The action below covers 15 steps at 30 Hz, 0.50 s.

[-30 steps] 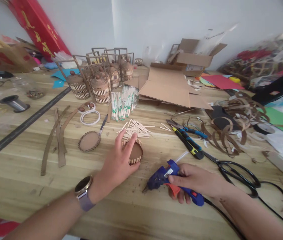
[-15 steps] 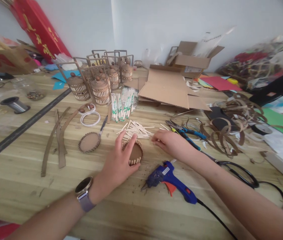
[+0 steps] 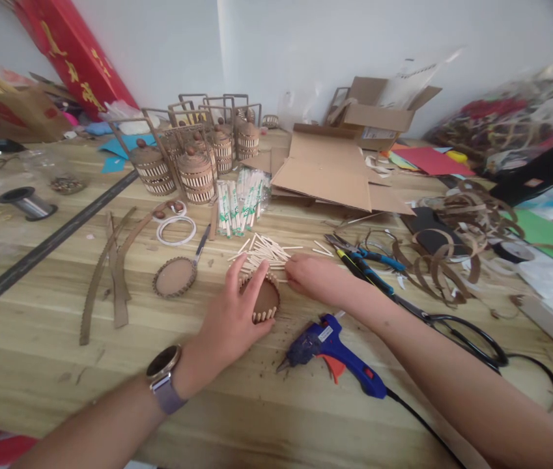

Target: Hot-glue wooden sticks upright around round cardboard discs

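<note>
Left hand: the left hand point(image 3: 232, 312) is spread wide and holds the round base point(image 3: 268, 299), thumb at the near edge, fingers across its left and far side.
Round base: flat on the bench point(image 3: 237, 404) in front of the person, brown inside, with short pale sticks standing around its rim.
Right hand: the right hand point(image 3: 312, 280) is bent downward at the right end of the loose sticks point(image 3: 267, 249); its fingertips are hidden, so I cannot tell whether it pinches one.
Loose sticks: heaped just beyond the round base, with a few stray sticks point(image 3: 324, 248) apart on the right.
Glue gun: the blue glue gun point(image 3: 337, 352) lies below the right forearm, orange trigger toward the person, nozzle pointing left, cord running off at lower right.
Second base: another round piece point(image 3: 174, 278) lies to the left, a slim dark-handled tool point(image 3: 202, 241) just beside it.
Wrapped sticks: a bundle of wrapped sticks point(image 3: 240, 205) lies behind the loose heap.
Baskets: lidded baskets point(image 3: 197, 174) with tall handles stand grouped at the back.
Right side: pliers point(image 3: 382, 259), a yellow-and-black cutter point(image 3: 361, 270) and black scissors point(image 3: 474, 329), the last partly behind the right arm.
Wrist: a watch point(image 3: 163, 365) on the left arm.
</note>
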Motion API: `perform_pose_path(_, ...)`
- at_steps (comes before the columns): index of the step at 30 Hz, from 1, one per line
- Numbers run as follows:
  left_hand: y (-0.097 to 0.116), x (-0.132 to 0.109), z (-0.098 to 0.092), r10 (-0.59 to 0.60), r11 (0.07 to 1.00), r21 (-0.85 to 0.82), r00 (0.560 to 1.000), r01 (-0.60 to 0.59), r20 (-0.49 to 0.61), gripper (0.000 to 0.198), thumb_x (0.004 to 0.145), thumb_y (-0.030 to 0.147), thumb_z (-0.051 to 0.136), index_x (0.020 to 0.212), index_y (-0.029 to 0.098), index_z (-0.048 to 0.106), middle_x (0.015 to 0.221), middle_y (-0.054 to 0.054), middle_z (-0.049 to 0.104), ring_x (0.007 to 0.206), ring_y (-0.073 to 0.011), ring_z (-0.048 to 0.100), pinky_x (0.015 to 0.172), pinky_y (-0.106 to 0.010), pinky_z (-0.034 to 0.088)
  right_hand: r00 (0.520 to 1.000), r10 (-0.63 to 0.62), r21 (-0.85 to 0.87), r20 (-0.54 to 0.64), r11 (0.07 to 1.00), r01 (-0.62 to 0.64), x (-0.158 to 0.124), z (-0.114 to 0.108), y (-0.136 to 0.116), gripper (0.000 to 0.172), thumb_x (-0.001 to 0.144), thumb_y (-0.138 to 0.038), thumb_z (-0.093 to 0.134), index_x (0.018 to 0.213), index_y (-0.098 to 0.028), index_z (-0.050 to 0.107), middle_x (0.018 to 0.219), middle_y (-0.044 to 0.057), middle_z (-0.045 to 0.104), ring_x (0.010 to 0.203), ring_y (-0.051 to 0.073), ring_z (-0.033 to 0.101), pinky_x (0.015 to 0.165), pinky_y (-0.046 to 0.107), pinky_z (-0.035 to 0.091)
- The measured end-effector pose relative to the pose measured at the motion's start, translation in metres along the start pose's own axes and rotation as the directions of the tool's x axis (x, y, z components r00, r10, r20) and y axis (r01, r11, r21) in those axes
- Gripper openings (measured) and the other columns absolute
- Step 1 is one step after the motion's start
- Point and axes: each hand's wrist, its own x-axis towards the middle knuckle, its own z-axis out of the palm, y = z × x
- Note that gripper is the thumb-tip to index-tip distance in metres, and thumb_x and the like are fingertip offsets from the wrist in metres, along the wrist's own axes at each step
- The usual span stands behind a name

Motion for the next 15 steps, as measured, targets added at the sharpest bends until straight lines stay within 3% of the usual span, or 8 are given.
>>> perform_pose_path(4,0.000,0.000,0.000,-0.008,1.000,-0.004,1.000,0.008,0.006,0.099,0.067,0.022,0.081,0.148,0.029,0.025,0.152,-0.019,0.023,0.128,-0.0395,0.050,0.089,-0.050,0.057,1.000,0.022,0.053,-0.022,0.998,-0.021,-0.015,-0.003,0.004,0.015,0.090,-0.010,0.051,0.095,-0.013,0.065,0.093,0.013,0.071,0.083,0.022,0.066,0.071,0.028,0.046)
perform_pose_path(6,0.000,0.000,0.000,-0.012,1.000,0.002,1.000,0.012,0.011,0.099,0.067,0.022,0.081,0.148,0.030,0.025,0.152,-0.019,0.023,0.126,-0.0389,0.052,0.088,-0.050,0.057,0.997,0.009,0.174,-0.075,0.985,0.005,-0.026,-0.006,0.005,0.019,0.090,-0.010,0.048,0.104,-0.015,0.061,0.091,0.008,0.070,0.080,0.018,0.065,0.070,0.026,0.047)
perform_pose_path(10,0.000,0.000,0.000,-0.005,1.000,0.019,1.000,0.005,0.011,0.099,0.067,0.023,0.082,0.148,0.029,0.025,0.152,-0.019,0.023,0.130,-0.0415,0.048,0.087,-0.051,0.057,0.983,-0.047,0.559,-0.175,0.818,0.138,-0.045,-0.008,-0.002,0.021,0.087,-0.013,0.049,0.105,-0.019,0.059,0.084,0.002,0.067,0.073,0.014,0.061,0.067,0.024,0.046)
perform_pose_path(15,-0.001,0.000,0.000,0.003,1.000,0.017,1.000,-0.003,0.002,0.103,0.066,0.022,0.083,0.149,0.031,0.022,0.152,-0.018,0.024,0.131,-0.0418,0.046,0.087,-0.050,0.058,0.996,0.005,0.734,-0.092,0.676,0.064,-0.046,-0.001,-0.019,0.008,0.079,-0.014,0.057,0.083,-0.020,0.054,0.068,-0.004,0.059,0.060,0.011,0.053,0.057,0.021,0.043)
